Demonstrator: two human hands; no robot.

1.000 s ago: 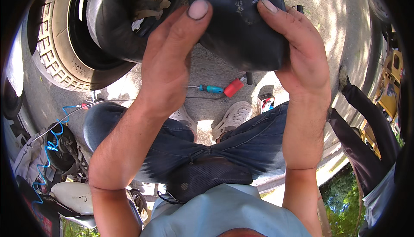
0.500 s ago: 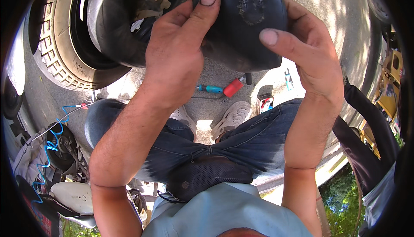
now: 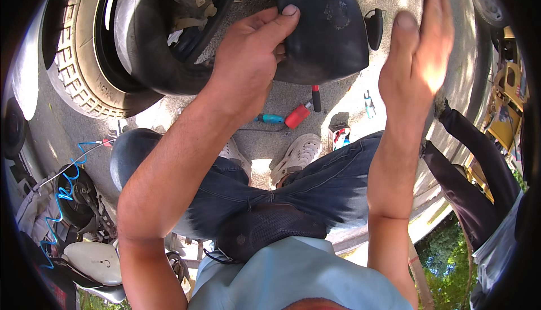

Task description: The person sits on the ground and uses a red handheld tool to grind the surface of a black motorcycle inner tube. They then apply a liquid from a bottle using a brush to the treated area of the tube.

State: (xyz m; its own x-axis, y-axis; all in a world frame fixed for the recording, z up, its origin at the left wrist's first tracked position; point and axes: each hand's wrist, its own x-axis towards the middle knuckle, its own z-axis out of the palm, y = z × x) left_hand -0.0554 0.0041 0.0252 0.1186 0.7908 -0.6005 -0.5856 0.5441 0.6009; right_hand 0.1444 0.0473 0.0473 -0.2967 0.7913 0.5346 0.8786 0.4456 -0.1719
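A black rubber inner tube point(image 3: 318, 34) with a scuffed, roughened spot fills the top centre. My left hand point(image 3: 248, 56) grips its left edge, thumb lying over the rubber. My right hand point(image 3: 420, 56) is apart from the tube, to its right, with fingers stretched out and nothing held. The tube runs left toward a wheel whose tan-looking treaded tyre point(image 3: 84, 51) stands around a dark rim. Below the tube lie a red-handled tool point(image 3: 298, 115), a teal-handled tool point(image 3: 269, 118) and pliers point(image 3: 369, 104).
A small box point(image 3: 338, 136) is by my right knee. A coiled blue hose point(image 3: 67, 186) and a white scooter part point(image 3: 91, 260) are at left. Another person's dark-trousered legs point(image 3: 479, 163) are at right, near yellow equipment point(image 3: 501, 113).
My right hand has let go of the tube and risen to its right, fingers straightened. My left hand and the tube have shifted slightly, exposing more of the tools below.
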